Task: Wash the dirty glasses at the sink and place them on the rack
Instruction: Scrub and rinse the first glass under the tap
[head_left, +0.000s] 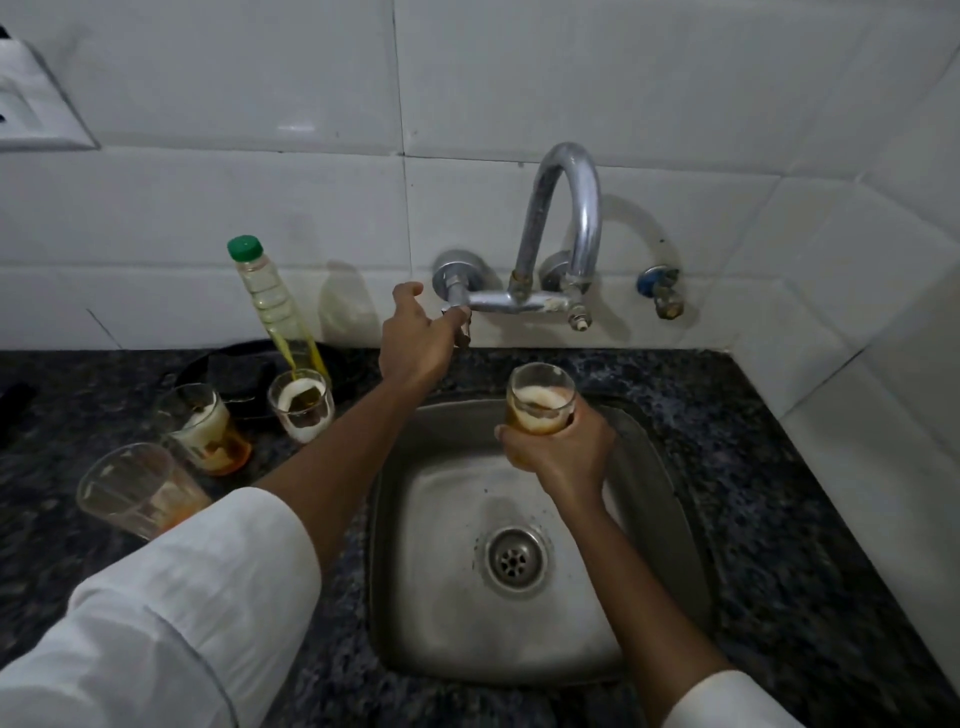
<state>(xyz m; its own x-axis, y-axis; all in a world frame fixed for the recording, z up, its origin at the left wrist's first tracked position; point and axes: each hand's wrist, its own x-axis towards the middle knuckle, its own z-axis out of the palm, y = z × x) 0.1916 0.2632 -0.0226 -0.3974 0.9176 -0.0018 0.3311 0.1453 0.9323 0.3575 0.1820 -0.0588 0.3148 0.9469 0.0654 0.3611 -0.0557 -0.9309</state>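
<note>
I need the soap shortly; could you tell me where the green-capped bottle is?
In the head view, the green-capped bottle stands on the counter left of the sink, against the wall, just behind a dirty glass.

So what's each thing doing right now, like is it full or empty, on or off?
Tap: no water running.
Sink: empty, nearly dry.
Held glass: dirty, upright in right hand.
Left hand: on tap handle.
Three counter glasses: dirty, standing.
Bottle: capped, partly full.
</note>
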